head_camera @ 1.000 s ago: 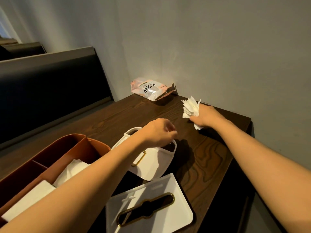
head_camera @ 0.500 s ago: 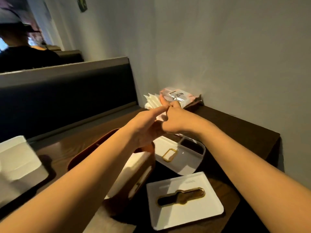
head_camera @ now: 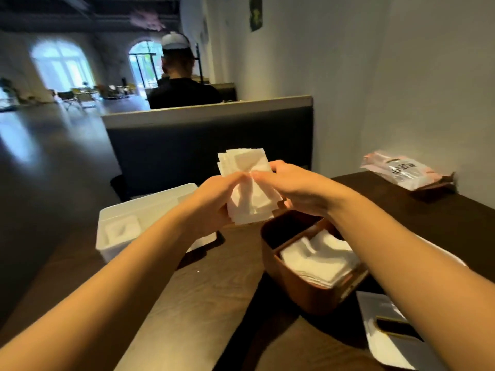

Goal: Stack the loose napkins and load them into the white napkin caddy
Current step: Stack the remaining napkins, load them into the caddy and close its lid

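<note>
Pinching a fanned bundle of thin white paper napkins [head_camera: 247,188] up in the air, left hand [head_camera: 214,204] and right hand [head_camera: 292,187] each grip a side. They look feather-light and floppy, so I'd squeeze the edges flat. The open white plastic caddy [head_camera: 117,214] sits near left.

Napkins [head_camera: 247,183] above table [head_camera: 214,277], between containers.

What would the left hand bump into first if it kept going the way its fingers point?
The left hand points right, into the napkin stack it already grips; just past that is the right hand.
</note>
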Tool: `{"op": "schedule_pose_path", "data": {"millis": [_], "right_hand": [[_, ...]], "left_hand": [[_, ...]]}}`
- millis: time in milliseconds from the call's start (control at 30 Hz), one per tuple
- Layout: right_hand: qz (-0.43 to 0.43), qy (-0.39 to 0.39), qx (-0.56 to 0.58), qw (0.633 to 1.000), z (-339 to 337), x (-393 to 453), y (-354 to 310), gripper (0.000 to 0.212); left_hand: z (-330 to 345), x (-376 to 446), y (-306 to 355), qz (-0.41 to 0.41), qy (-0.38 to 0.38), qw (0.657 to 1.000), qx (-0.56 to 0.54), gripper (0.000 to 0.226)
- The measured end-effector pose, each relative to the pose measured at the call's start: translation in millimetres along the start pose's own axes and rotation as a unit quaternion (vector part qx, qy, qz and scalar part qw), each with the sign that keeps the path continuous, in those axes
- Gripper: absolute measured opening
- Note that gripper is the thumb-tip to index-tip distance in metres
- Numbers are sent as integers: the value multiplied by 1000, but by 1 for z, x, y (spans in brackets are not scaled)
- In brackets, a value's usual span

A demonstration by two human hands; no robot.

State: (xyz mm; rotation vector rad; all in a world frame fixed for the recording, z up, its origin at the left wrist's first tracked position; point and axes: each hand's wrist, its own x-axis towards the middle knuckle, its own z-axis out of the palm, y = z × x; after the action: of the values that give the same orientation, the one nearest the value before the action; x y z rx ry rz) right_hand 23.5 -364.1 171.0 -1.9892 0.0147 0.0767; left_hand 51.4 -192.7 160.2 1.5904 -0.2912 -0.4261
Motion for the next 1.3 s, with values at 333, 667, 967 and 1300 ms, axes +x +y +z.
{"op": "schedule_pose_path", "data": {"millis": [333,667,967,1300], "right_hand": [[-106,-100,-201,969,94,10,-30,32],[-251,-67,-346,902,186,-12,33,61],[-168,20,-131,977,214,-23,90,79],[-144,-18,-66,987,209,-26,89,82]], "left_hand": [[-92,-56,-34,123,116,976,137,34],[-157,-127,-144,85,101,963,236,46],[-150,-136,-178,90,145,956,240,60],[-155,-135,-173,131,100,960,227,91]]}}
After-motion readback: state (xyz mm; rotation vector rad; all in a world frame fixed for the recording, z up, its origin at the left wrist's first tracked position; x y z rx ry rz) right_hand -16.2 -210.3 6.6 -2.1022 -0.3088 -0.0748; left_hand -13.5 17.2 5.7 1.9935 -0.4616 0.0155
